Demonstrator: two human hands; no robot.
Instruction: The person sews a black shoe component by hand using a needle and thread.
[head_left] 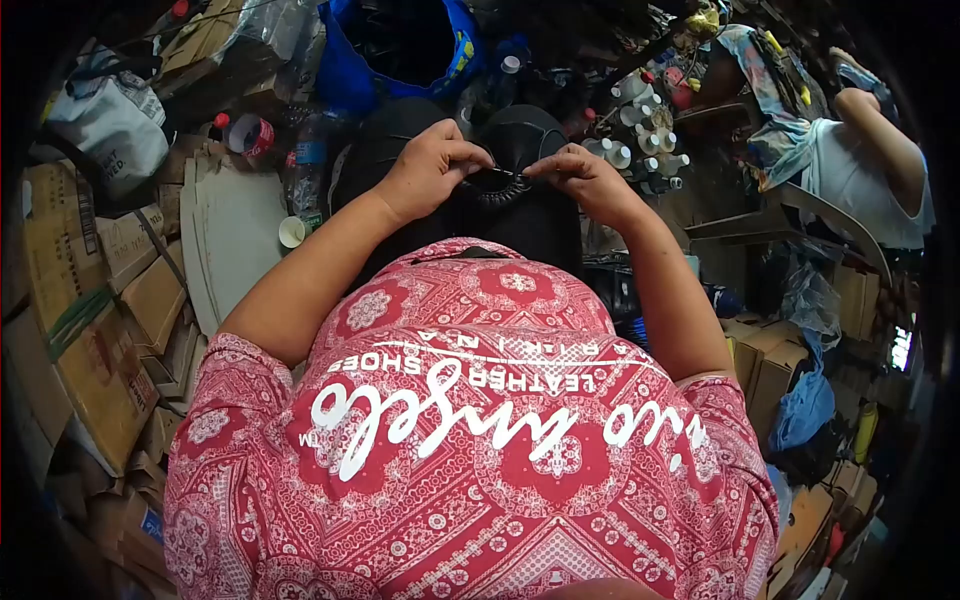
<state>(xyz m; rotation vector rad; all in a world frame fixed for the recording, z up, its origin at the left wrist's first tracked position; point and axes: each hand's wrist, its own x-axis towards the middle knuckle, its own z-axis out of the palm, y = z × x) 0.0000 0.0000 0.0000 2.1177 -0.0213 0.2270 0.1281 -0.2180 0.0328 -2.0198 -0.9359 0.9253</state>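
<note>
Over my lap, my left hand [437, 170] pinches one end of a thin dark strand between thumb and fingertips. My right hand [585, 180] pinches the other side of it, a short gap away. Below the fingertips hangs a black coiled cord [503, 195], curved like a loop with ridged turns. Its exact kind is hard to make out against the black trousers [440, 220]. Both hands are closed at the fingertips.
A blue bag [345, 65] stands open ahead. Flattened cardboard [225, 225] and boxes [155, 290] are stacked on the left, with a plastic bottle [310, 150]. White bottles [640, 130] cluster ahead right. Another person's arm [885, 130] shows at the far right.
</note>
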